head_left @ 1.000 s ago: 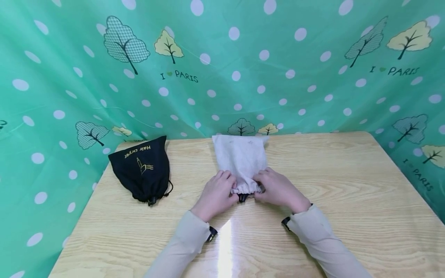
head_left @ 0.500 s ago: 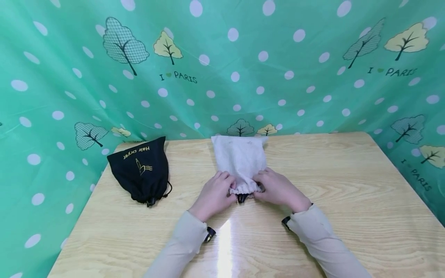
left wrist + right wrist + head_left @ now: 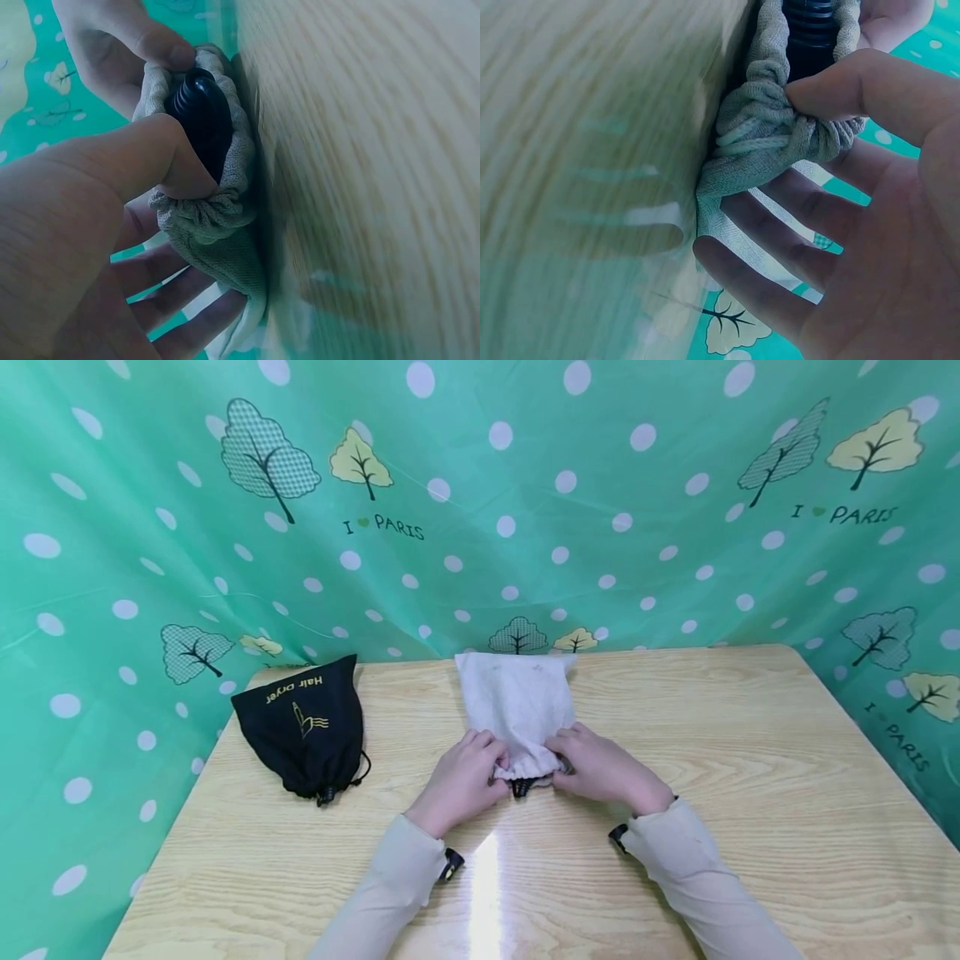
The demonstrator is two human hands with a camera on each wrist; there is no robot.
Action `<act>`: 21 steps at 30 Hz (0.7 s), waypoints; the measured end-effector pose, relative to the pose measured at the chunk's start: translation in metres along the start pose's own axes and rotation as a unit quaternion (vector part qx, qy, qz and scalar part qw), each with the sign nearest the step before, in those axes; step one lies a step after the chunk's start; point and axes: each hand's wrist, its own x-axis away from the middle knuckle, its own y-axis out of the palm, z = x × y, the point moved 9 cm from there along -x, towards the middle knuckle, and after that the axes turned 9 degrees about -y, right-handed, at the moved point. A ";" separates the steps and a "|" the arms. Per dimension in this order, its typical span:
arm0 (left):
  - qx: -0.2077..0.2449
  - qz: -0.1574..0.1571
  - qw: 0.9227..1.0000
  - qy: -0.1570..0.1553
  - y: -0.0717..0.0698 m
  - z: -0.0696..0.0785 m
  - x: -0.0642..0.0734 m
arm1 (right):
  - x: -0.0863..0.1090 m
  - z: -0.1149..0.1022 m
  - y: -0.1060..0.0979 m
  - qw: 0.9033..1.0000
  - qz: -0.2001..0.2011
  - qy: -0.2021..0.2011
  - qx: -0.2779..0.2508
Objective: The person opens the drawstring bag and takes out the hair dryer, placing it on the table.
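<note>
A grey cloth drawstring pouch [image 3: 517,706] lies flat on the wooden table [image 3: 750,777], its gathered mouth toward me. A black ribbed object [image 3: 202,120] pokes out of that mouth [image 3: 810,30]. My left hand [image 3: 461,781] pinches the left side of the gathered rim, thumb against the cloth [image 3: 217,210]. My right hand [image 3: 603,768] pinches the right side of the rim, thumb on the bunched cloth [image 3: 780,120], fingers spread under the pouch.
A black drawstring bag [image 3: 303,727] with gold lettering lies at the table's back left. A green dotted curtain [image 3: 637,510] hangs close behind and around the table.
</note>
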 end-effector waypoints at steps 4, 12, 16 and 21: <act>-0.003 -0.001 1.000 -0.003 0.000 0.000 0.000 | 0.000 0.002 0.001 1.000 0.001 0.000 0.002; -0.027 0.003 1.000 0.008 0.005 0.007 -0.001 | 0.002 0.006 -0.002 1.000 0.021 -0.002 -0.009; -0.020 0.004 1.000 0.012 0.006 0.008 -0.003 | 0.002 0.007 -0.004 1.000 0.020 -0.003 -0.005; -0.019 -0.008 1.000 -0.002 0.006 0.002 -0.001 | -0.002 0.002 0.000 1.000 0.010 -0.018 -0.008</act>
